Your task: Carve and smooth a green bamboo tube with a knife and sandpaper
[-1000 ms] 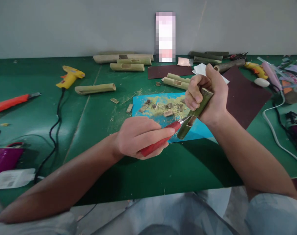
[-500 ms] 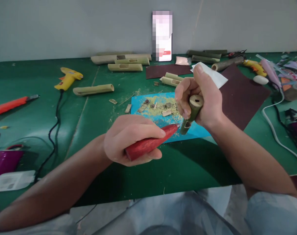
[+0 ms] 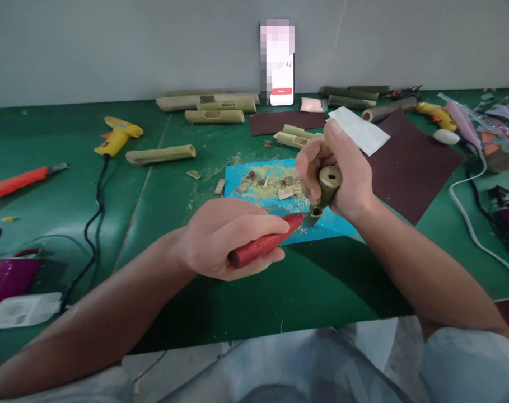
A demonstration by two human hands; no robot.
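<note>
My right hand [image 3: 342, 170] is wrapped round a short green bamboo tube [image 3: 327, 184], tilted with its open end toward me. A rectangular hole shows in its lower side. My left hand [image 3: 229, 238] grips a red-handled carving knife [image 3: 265, 246], and the knife's tip is at the hole in the tube; the blade is hidden. Both hands hover above the near edge of a blue cutting mat [image 3: 279, 207] strewn with bamboo shavings and several small cut chips.
Several other bamboo tubes [image 3: 214, 116] lie at the back and one [image 3: 159, 154] on the left. A yellow glue gun [image 3: 117, 134] with black cord, an orange cutter [image 3: 14, 182], brown sandpaper sheets [image 3: 405, 162], a phone [image 3: 279, 64] against the wall, and cables at right.
My right hand turned the tube so its open end faces me and shifted slightly left. The knife blade, visible a second ago, has gone into the tube's hole.
</note>
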